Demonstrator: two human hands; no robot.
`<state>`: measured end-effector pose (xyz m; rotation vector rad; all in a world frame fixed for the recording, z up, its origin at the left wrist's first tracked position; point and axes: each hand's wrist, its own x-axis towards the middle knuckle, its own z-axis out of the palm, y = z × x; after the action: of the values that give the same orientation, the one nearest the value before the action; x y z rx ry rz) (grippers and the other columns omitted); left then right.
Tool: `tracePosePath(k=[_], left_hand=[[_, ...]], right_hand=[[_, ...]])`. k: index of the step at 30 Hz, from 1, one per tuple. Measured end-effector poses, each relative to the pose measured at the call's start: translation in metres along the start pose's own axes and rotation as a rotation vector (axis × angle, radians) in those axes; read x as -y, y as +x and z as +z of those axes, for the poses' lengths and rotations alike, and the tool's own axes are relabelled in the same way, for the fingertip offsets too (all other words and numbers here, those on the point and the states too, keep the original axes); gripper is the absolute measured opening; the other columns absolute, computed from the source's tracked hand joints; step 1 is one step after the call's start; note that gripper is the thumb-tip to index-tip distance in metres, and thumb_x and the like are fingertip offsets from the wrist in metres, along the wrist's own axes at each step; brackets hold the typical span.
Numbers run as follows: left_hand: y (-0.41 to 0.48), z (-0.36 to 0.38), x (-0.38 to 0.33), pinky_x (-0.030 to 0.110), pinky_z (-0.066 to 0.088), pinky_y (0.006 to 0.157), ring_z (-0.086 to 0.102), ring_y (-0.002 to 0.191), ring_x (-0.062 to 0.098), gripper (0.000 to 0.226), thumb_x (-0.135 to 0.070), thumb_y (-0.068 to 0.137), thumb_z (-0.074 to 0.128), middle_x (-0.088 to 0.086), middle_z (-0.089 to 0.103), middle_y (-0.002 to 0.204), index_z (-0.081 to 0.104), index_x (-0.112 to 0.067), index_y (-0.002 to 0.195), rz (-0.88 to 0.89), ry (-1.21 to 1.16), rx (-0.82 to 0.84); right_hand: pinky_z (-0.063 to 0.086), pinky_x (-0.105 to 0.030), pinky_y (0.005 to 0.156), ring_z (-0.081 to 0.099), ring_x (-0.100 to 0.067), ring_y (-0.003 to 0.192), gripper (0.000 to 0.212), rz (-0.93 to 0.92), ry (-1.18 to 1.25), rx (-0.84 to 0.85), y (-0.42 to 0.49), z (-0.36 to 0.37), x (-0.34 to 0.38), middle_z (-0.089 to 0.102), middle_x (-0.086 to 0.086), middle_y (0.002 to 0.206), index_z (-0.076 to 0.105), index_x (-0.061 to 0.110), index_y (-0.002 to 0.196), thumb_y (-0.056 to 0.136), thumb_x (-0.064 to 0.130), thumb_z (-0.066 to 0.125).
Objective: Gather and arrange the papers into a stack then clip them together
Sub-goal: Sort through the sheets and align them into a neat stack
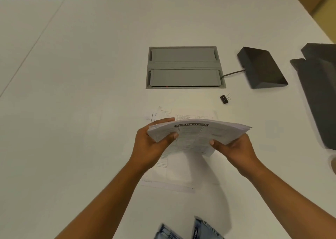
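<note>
A bundle of printed papers [196,134] is held above the white table [91,75], its top sheet showing a dark title bar and columns of text. My left hand [152,144] grips the bundle's left edge, thumb on top. My right hand [234,147] grips the right side, which bows upward. Beneath the bundle, a few loose sheets [174,173] lie flat on the table, partly hidden by the bundle and my hands. A black binder clip [225,99] with silver handles lies on the table beyond the papers, to the right, untouched.
A grey recessed cable hatch [184,67] sits in the table behind the papers. A dark wedge-shaped device [261,67] with a cable stands right of it. Dark flat items [320,93] lie along the right edge. Denim fabric [190,229] shows at the bottom.
</note>
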<state>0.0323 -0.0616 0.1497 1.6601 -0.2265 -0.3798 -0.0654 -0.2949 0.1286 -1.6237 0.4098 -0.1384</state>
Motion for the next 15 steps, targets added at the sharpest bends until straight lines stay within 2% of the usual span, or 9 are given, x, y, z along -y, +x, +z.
tracePosePath(k=[2, 4, 7, 9, 12, 13, 15], left_hand=[[0.002, 0.003, 0.008, 0.032, 0.060, 0.087, 0.069, 0.102, 0.011, 0.034, -0.016, 0.083, 0.077, -0.007, 0.074, 0.107, 0.069, -0.029, 0.114, -0.039, 0.038, 0.043], [0.001, 0.006, 0.014, 0.031, 0.060, 0.086, 0.068, 0.103, 0.013, 0.034, -0.017, 0.087, 0.073, -0.009, 0.073, 0.106, 0.065, -0.038, 0.112, -0.051, 0.069, 0.059], [-0.002, 0.006, 0.021, 0.037, 0.062, 0.079, 0.070, 0.090, 0.023, 0.024, -0.021, 0.090, 0.070, 0.003, 0.075, 0.095, 0.068, -0.038, 0.106, -0.026, 0.095, 0.015], [-0.007, 0.006, 0.024, 0.034, 0.061, 0.078, 0.070, 0.087, 0.016, 0.022, -0.019, 0.090, 0.069, -0.001, 0.075, 0.092, 0.069, -0.038, 0.101, -0.012, 0.085, -0.015], [-0.009, 0.008, 0.038, 0.022, 0.060, 0.079, 0.068, 0.100, 0.012, 0.029, -0.019, 0.090, 0.069, -0.004, 0.072, 0.105, 0.065, -0.027, 0.117, -0.076, 0.070, 0.000], [-0.009, 0.009, 0.043, 0.022, 0.060, 0.081, 0.066, 0.105, 0.015, 0.032, -0.020, 0.091, 0.068, -0.001, 0.071, 0.111, 0.063, -0.025, 0.122, -0.102, 0.082, 0.022], [-0.009, 0.010, 0.051, 0.031, 0.061, 0.084, 0.067, 0.106, 0.021, 0.025, -0.023, 0.093, 0.064, 0.005, 0.071, 0.112, 0.062, -0.032, 0.117, -0.129, 0.110, 0.036]], right_hand=[[0.058, -0.036, 0.089, 0.068, -0.014, 0.109, 0.049, 0.045, -0.026, 0.038, 0.002, 0.001, -0.009, 0.073, 0.000, 0.116, 0.063, 0.031, 0.120, 0.079, 0.007, 0.078], [0.059, -0.033, 0.087, 0.067, -0.011, 0.107, 0.050, 0.058, -0.074, 0.046, 0.002, 0.004, -0.016, 0.072, 0.004, 0.115, 0.061, 0.040, 0.116, 0.080, 0.008, 0.077], [0.058, -0.020, 0.080, 0.066, 0.001, 0.100, 0.041, 0.034, -0.127, 0.003, -0.002, 0.008, -0.017, 0.070, 0.012, 0.111, 0.060, 0.041, 0.111, 0.085, 0.012, 0.073], [0.053, -0.009, 0.071, 0.065, 0.010, 0.092, 0.035, 0.025, -0.150, -0.033, -0.006, 0.008, -0.018, 0.069, 0.014, 0.106, 0.060, 0.035, 0.111, 0.086, 0.014, 0.071], [0.050, -0.007, 0.066, 0.064, 0.013, 0.088, 0.032, 0.041, -0.217, 0.011, -0.010, 0.009, -0.029, 0.068, 0.015, 0.103, 0.060, 0.035, 0.109, 0.088, 0.013, 0.069], [0.050, -0.007, 0.068, 0.065, 0.011, 0.090, 0.033, 0.049, -0.245, 0.035, -0.011, 0.009, -0.033, 0.069, 0.016, 0.103, 0.060, 0.040, 0.107, 0.089, 0.013, 0.068], [0.051, -0.009, 0.069, 0.067, 0.007, 0.089, 0.031, 0.070, -0.276, 0.039, -0.011, 0.008, -0.041, 0.072, 0.016, 0.100, 0.061, 0.043, 0.104, 0.090, 0.016, 0.067]])
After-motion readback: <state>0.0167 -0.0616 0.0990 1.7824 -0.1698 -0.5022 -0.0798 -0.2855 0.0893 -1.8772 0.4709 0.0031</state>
